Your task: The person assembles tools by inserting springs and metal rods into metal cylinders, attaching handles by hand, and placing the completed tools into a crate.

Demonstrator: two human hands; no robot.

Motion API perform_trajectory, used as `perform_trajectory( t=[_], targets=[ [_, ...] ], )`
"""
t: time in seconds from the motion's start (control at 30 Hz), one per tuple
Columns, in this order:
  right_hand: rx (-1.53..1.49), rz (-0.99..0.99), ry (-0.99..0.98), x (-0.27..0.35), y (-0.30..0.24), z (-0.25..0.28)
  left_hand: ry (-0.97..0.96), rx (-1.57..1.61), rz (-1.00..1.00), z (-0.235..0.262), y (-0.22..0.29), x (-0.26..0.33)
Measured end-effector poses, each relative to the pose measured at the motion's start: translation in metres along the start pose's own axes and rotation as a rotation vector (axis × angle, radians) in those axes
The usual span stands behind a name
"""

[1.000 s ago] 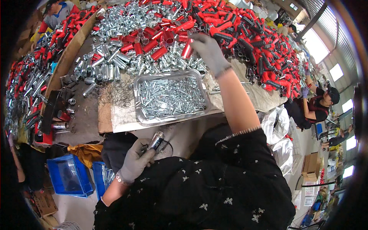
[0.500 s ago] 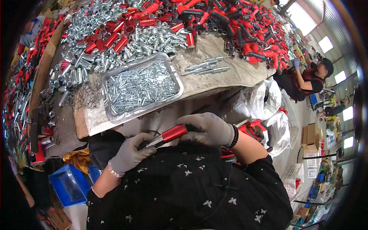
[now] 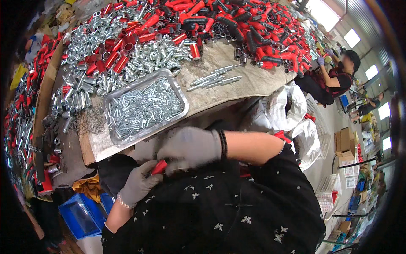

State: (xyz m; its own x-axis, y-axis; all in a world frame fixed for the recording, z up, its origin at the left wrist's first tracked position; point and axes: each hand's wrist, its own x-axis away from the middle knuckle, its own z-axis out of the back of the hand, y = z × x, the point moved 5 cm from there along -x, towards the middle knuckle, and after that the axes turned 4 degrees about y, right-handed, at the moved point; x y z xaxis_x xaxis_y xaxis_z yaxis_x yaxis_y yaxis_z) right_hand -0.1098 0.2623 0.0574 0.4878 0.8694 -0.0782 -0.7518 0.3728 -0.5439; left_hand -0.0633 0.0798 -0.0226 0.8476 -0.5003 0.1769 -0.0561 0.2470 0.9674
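Observation:
My left hand (image 3: pixel 141 183), in a grey glove with a bracelet at the wrist, is closed around a red metal sleeve (image 3: pixel 159 167). Only the sleeve's red end sticks out past the fingers. My right hand (image 3: pixel 190 149), gloved in grey too, is beside that end and smeared by motion. Its fingers and anything in them cannot be made out. Beyond my hands, a metal tray (image 3: pixel 185 111) full of small silver pins rests on the bench. Several long silver rods (image 3: pixel 215 78) lie right of the tray.
A heap of silver fittings (image 3: pixel 156 55) and red sleeves covers the back of the bench, with red-and-black handles (image 3: pixel 258 34) to the right. Blue bins (image 3: pixel 80 215) stand low left, white sacks (image 3: pixel 277 110) right. Another person (image 3: pixel 334 78) works farther right.
My right hand has moved left to my left hand and is blurred. The red sleeve, earlier stretched between both hands with its silver end in my left, now shows its red end at my left fingers.

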Motion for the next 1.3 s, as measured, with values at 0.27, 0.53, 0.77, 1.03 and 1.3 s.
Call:
perform_trajectory(
  t=[0.27,0.53,0.77,1.03,1.3],
  targets=[
    [0.725,-1.092,0.494,0.056,0.22,0.123,0.253,-0.135,0.004,0.018,0.006,-0.009],
    [0.778,-1.118,0.539,0.07,0.216,0.127,0.278,-0.035,-0.021,0.022,-0.005,-0.027],
    [0.167,-0.465,0.727,0.052,0.123,0.107,0.297,-0.177,-0.143,0.021,0.004,-0.029],
    [-0.24,-0.244,0.555,0.071,0.006,0.02,-0.19,-0.121,-0.067,-0.021,0.016,-0.045],
    [-0.288,-0.39,0.725,0.11,0.01,-0.013,-0.153,-0.301,0.004,-0.032,0.028,-0.06]
  ],
)
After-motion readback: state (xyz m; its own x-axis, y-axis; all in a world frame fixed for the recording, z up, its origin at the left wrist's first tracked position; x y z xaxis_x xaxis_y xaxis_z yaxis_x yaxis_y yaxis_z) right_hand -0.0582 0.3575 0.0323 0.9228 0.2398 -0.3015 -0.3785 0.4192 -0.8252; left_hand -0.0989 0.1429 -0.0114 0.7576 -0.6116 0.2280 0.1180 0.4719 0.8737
